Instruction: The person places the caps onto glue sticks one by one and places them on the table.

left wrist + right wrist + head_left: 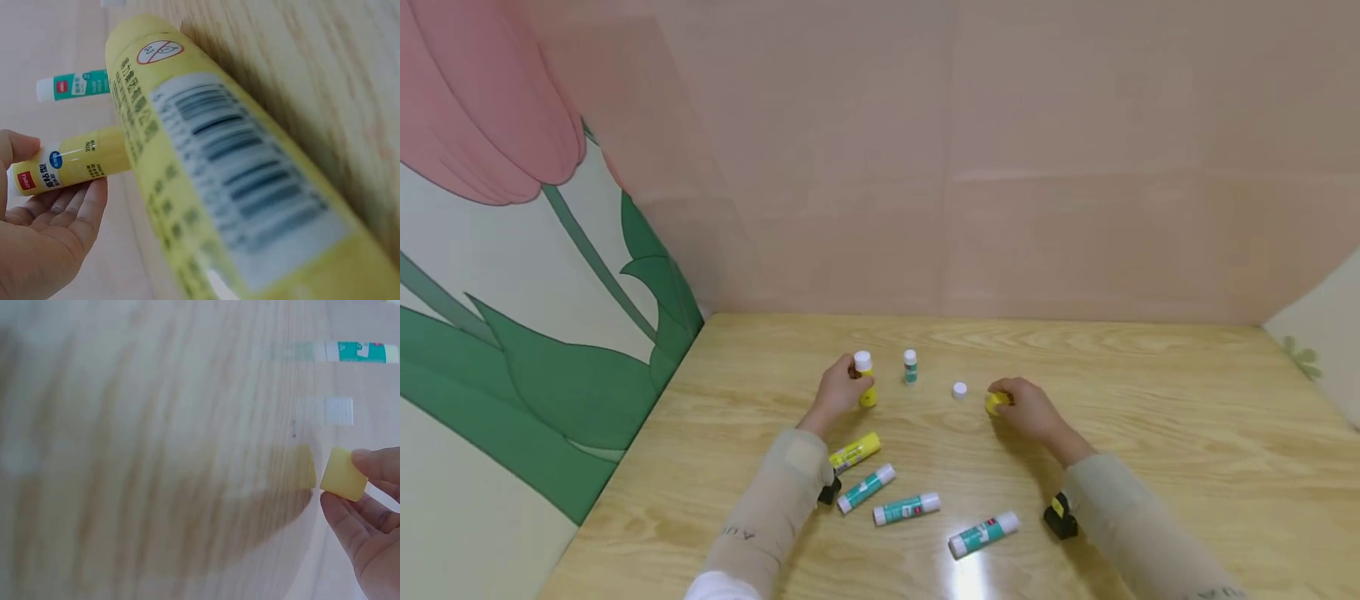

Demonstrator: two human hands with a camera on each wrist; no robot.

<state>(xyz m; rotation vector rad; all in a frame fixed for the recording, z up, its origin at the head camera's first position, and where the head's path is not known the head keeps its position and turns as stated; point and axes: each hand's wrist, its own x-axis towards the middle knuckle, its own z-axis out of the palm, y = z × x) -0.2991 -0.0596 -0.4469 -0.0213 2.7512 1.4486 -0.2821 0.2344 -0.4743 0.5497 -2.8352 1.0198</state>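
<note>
My left hand [837,395] grips an upright yellow glue stick [868,395] with a white top, thumb on one side and fingers round the other. To the right, my right hand [1032,408] pinches a small yellow cap [344,474] between thumb and fingers. That cap is tilted and a little above the tabletop in the right wrist view. Between the hands, a small green glue stick [911,368] with a white top stands upright, and a white cap [959,390] sits on the table, nearer my right hand.
Another yellow glue stick [855,453] lies by my left wrist, looming large in the left wrist view. Three green-and-white glue sticks lie in front: one [867,488] at left, one [906,508] in the middle, one [983,535] at right. A pink-beige wall [955,167] stands behind the wooden table [1187,392].
</note>
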